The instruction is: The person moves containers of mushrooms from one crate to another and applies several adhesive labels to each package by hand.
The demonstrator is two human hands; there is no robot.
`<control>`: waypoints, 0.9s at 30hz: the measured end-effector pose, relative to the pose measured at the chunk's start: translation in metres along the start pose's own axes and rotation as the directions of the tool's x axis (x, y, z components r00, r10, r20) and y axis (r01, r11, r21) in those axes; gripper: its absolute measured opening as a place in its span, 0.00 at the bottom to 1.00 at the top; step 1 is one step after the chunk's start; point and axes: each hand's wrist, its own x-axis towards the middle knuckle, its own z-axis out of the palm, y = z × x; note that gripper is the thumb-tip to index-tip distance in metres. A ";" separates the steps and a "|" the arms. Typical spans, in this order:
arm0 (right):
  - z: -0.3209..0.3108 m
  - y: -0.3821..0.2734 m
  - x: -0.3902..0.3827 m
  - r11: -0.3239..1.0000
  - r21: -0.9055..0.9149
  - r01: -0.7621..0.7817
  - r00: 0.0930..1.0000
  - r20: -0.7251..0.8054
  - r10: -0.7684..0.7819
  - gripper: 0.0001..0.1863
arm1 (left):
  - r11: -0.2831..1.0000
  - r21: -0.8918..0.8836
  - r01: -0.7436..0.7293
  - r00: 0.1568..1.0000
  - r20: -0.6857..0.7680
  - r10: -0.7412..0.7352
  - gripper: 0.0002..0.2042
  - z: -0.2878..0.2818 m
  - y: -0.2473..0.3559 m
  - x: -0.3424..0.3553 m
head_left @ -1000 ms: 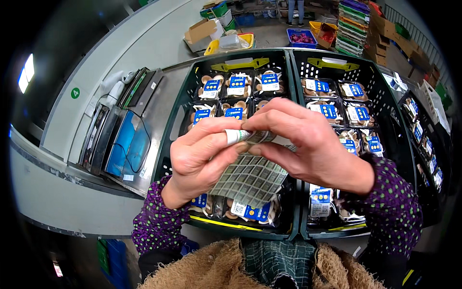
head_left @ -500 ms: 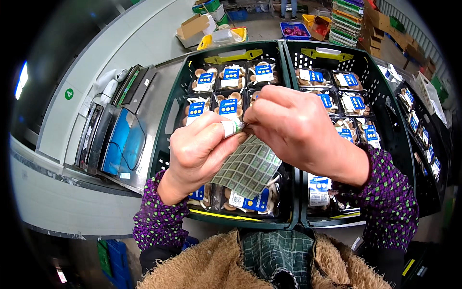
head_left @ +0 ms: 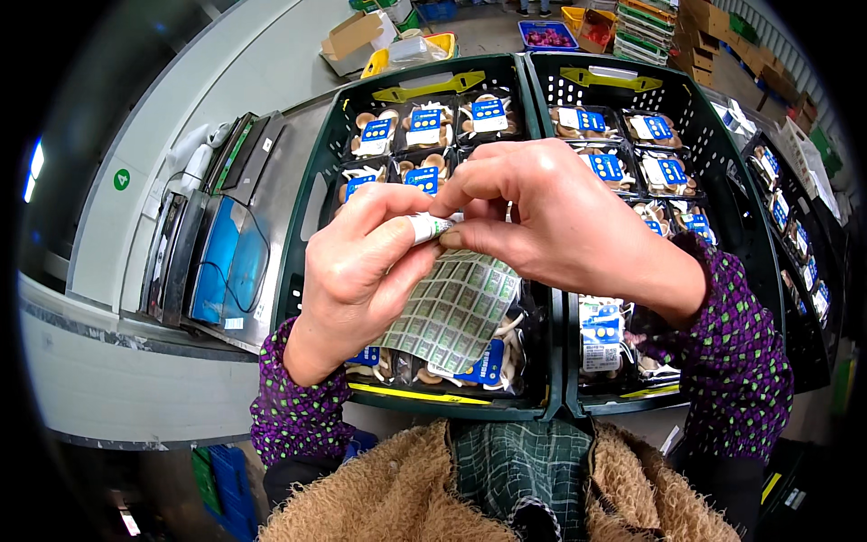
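Note:
My left hand grips a sheet of small green-and-white square stickers, whose top edge is curled into a white roll between my fingers. My right hand pinches that curled edge from the right, thumb and forefinger close to my left fingertips. The sheet hangs below my fingers over a dark green crate of black-tray mushroom packs with blue labels. My right wrist is over a second, similar crate holding more packs.
Electronic equipment with cables stands on a metal surface left of the crates. More packed trays are at the right. Behind are stacked crates, cardboard boxes, a blue bin of red items and a person's legs at the top edge.
Both hands and the sheet have shifted slightly upward in the picture, along with the crates. My right fingers have moved slightly left along the curled edge, still pinching it beside my left fingers.

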 end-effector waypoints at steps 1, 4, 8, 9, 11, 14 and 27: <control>0.002 0.001 0.001 1.000 0.007 -0.004 1.000 -0.010 0.004 0.07 | 1.000 -0.006 0.022 1.000 0.004 -0.022 0.09 0.000 -0.001 0.000; 0.005 0.004 0.003 1.000 0.005 -0.008 0.999 -0.050 0.009 0.07 | 0.998 -0.019 0.062 0.998 0.016 -0.062 0.08 -0.001 -0.005 0.001; 0.010 0.016 0.008 0.994 -0.057 0.093 0.978 -0.183 -0.102 0.07 | 0.995 0.012 0.099 0.995 0.025 -0.100 0.10 -0.001 -0.014 0.007; 0.012 0.019 0.007 0.989 -0.081 0.120 0.966 -0.221 -0.135 0.08 | 0.992 0.006 0.126 0.992 0.030 -0.126 0.10 -0.001 -0.014 0.007; 0.015 0.027 0.008 0.964 -0.196 0.179 0.929 -0.288 -0.231 0.05 | 0.948 -0.071 0.310 0.951 0.020 -0.310 0.11 -0.001 -0.015 0.005; -0.021 0.035 -0.024 0.933 0.169 -0.319 0.941 -0.064 0.333 0.05 | 0.788 -0.197 0.583 0.800 -0.030 -0.599 0.10 -0.005 -0.033 -0.016; -0.078 0.112 -0.227 -0.117 0.306 -0.945 -0.081 0.128 0.988 0.07 | 0.779 -0.019 0.627 0.779 -0.010 -0.627 0.16 -0.009 -0.107 -0.052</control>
